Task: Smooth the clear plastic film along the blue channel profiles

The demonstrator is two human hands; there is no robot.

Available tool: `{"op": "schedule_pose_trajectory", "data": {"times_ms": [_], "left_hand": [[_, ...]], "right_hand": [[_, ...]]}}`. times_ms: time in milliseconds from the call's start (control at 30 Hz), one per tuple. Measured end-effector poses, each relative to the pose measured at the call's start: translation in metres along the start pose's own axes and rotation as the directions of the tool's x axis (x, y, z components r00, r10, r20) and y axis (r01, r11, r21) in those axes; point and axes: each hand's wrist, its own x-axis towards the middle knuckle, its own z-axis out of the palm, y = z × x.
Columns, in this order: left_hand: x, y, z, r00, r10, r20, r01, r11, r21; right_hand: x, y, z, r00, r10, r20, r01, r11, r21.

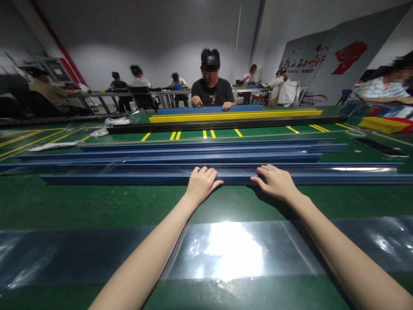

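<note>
Across the green table lies a long blue channel strip, its near wall facing me. My left hand is closed over that wall, fingers bent across the top edge and thumb on the near side. A little to the right, my right hand grips the same wall in the same way, fingertips inside the channel. Clear film shows in the trough behind the wall. Under my forearms, a wide transparent plastic sheet lies flat and reflects the light.
Behind are more blue strips, a black strip and yellow strips. A phone-like dark slab and a yellow tray are at right. Crumpled plastic lies at left. A co-worker sits opposite.
</note>
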Motion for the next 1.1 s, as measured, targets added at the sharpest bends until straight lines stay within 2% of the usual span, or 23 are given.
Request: {"op": "schedule_pose_trajectory", "data": {"times_ms": [200, 500, 1100], "left_hand": [[0.000, 0.000, 0.000, 1.000, -0.011, -0.004, 0.011, 1.000, 0.005], [0.001, 0.000, 0.000, 1.000, -0.020, 0.007, 0.020, 1.000, 0.015], [0.001, 0.000, 0.001, 1.000, -0.023, 0.017, 0.023, 1.000, 0.015]], "right_hand": [[0.001, -0.004, 0.005, 0.998, -0.044, 0.052, 0.040, 0.996, 0.081], [0.003, -0.013, 0.007, 0.988, -0.151, -0.022, 0.152, 0.974, 0.168], [0.003, -0.013, 0.007, 0.990, -0.144, -0.012, 0.144, 0.978, 0.151]]}}
